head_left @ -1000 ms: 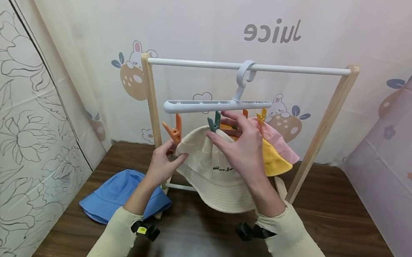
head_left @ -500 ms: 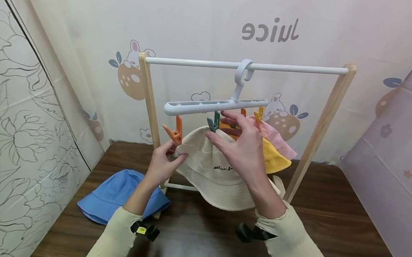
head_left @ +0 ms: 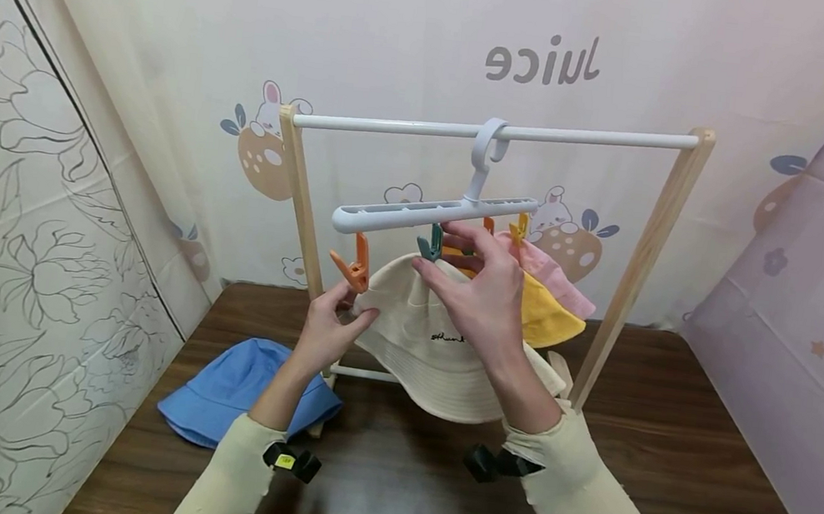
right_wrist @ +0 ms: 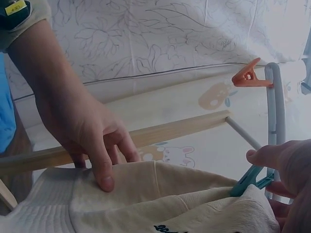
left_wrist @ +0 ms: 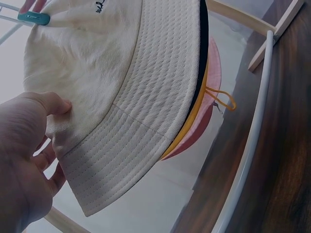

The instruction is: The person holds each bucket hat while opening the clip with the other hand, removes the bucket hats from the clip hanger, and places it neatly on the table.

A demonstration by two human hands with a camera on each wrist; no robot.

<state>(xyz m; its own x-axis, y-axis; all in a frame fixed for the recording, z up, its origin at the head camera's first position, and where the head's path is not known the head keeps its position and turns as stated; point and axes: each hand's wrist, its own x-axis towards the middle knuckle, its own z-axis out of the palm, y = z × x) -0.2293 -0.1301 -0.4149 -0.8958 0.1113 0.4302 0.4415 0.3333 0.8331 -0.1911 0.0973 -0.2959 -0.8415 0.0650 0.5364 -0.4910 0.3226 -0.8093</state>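
A cream bucket hat (head_left: 444, 378) with small dark lettering hangs tilted under a white hanger (head_left: 401, 218), its crown caught by a dark green clip (head_left: 432, 244). My left hand (head_left: 329, 332) pinches the hat's left side, thumb (left_wrist: 59, 106) in front and fingers behind. At the crown, my right hand (head_left: 486, 298) has its thumb in front of the hat right beside the green clip; its other fingers reach behind and are partly hidden. Just above my left hand, an orange clip (head_left: 355, 266) dangles from the hanger's near end with nothing in it.
Behind the cream hat hang a yellow hat (head_left: 549, 315) and a pink hat (head_left: 563, 283), with a yellow clip (head_left: 520, 228) above. A blue bucket hat (head_left: 221, 388) lies on the dark wooden table (head_left: 659, 492). Wooden posts (head_left: 640, 273) and a white bar (head_left: 411, 126) frame the hanger.
The hanger's near end, the orange clip and the left hand have shifted very slightly to the right. Both hands keep their places on the hat.
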